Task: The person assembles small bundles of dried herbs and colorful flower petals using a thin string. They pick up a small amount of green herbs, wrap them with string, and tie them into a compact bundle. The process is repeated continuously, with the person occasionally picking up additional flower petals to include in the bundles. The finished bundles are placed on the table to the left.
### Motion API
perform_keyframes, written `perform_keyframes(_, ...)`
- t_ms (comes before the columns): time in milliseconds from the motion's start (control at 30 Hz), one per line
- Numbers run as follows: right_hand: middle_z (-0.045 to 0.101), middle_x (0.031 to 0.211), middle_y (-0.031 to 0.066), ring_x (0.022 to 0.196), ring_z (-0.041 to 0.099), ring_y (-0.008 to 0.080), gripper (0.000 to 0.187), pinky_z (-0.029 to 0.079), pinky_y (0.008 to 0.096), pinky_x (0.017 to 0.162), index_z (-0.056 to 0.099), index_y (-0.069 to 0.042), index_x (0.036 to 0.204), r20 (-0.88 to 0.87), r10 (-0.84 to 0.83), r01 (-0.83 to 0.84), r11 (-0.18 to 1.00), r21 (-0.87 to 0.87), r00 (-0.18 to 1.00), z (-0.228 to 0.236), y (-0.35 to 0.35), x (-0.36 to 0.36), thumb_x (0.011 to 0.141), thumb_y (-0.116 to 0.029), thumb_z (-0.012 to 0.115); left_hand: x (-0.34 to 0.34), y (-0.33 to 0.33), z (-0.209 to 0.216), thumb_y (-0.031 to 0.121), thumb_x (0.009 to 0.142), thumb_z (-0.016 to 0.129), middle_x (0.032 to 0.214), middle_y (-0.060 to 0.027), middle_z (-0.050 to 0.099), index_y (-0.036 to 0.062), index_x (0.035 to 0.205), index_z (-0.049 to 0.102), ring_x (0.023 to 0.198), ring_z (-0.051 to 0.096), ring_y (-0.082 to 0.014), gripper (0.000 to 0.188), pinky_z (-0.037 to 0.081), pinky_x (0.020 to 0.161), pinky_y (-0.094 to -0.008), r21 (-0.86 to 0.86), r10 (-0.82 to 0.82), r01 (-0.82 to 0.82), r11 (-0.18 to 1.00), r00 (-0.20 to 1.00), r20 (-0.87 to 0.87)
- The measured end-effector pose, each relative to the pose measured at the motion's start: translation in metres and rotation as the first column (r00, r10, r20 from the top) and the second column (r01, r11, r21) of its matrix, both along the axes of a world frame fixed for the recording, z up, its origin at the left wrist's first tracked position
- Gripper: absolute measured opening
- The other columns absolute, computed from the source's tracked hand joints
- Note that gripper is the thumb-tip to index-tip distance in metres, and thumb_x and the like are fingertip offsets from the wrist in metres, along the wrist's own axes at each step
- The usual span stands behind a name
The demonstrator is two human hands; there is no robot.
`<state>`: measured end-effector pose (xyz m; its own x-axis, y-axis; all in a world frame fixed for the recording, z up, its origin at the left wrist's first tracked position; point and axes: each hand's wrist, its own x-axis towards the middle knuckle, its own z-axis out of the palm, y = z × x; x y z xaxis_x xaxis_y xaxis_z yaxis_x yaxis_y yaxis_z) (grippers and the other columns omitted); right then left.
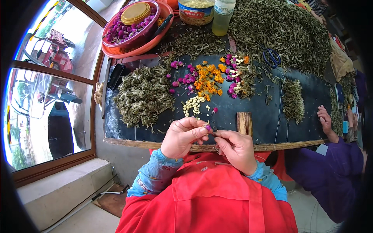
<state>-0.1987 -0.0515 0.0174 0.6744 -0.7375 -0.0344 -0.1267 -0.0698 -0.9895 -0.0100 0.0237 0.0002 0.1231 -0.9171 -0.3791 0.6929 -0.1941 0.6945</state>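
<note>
My left hand (179, 136) pinches a small purple dried flower head (208, 127) between thumb and forefinger, over the table's near edge. Close beside it, my right hand (236, 148) is closed, thumb against forefinger, at the flower's right side; what it grips is too small to make out. Just beyond my hands lie a loose purple flower (215, 110) and a scatter of pale cream buds (193, 105). Behind those are orange flowers (208, 80) and more purple flower heads (189, 79). Finished-looking bundles with purple and orange flowers (245, 79) lie to their right.
A heap of tied dried-herb bundles (143, 95) sits left; a wooden block (244, 123) stands near my right hand. Loose dried leaves (279, 35), blue-handled scissors (271, 57), red basins (134, 48) and a bottle (223, 17) are farther back. Another person's hand (325, 119) rests at right.
</note>
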Motion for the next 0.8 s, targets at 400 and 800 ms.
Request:
perform_keyframes(400,0.066,0.080,0.0073,0.059,0.062,0.0099,0.015,0.050,0.0238,0.051,0.068,0.002,0.105,0.050,-0.034,0.033,0.999,0.019,0.998,0.000,0.009,0.001,0.090,0.002,0.064,-0.011,0.005,0.005,0.003,0.088,0.071,0.097,-0.0044,0.066,0.0001,0.096,0.067,0.077,0.062,-0.0076,0.009,0.053,0.064,-0.0211,-0.053,-0.028,0.036,0.998,0.988,0.154)
perform_keyframes(800,0.064,0.079,0.0053,0.062,0.059,0.0081,0.019,0.048,0.0236,0.054,0.066,0.001,0.110,0.058,0.022,-0.026,0.998,0.060,0.998,0.004,0.005,0.002,0.093,0.002,0.060,-0.016,0.006,0.005,0.003,0.089,0.069,0.104,-0.0047,0.060,-0.0001,0.096,0.065,0.079,0.059,-0.0080,0.009,0.052,0.064,-0.0207,-0.117,0.031,-0.025,0.993,0.999,0.044)
